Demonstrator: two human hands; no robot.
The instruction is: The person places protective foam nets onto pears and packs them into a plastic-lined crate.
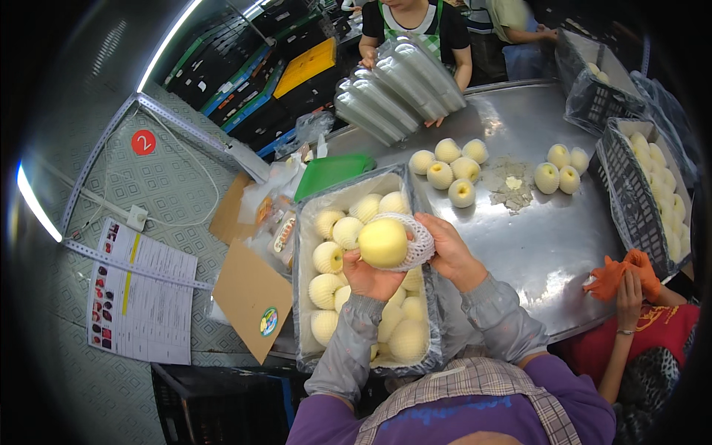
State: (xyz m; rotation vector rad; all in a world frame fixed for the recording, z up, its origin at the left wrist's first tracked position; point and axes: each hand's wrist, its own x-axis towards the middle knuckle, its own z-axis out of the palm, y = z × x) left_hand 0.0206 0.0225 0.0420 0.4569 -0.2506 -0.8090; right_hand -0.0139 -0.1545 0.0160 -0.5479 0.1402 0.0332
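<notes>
A smooth, pale yellow fruit (pixel 382 243), apple-like in shape, rests in my left hand (pixel 374 279). My right hand (pixel 451 251) grips a white foam net sleeve (pixel 418 242), which sits around the fruit's right side. The fruit's left side is bare. Directly beneath my hands stands a lined crate (pixel 301 289) of similar fruits, several in foam nets. My forearms hide part of its contents.
A steel table (pixel 534 239) carries a netted fruit group (pixel 449 167) and a smaller group (pixel 559 167). Lined crates (pixel 606 183) stand right. Across the table a person holds stacked clear plastic trays (pixel 400 89). Another person's orange gloves (pixel 620 278) show right. Cardboard (pixel 253 295) lies left.
</notes>
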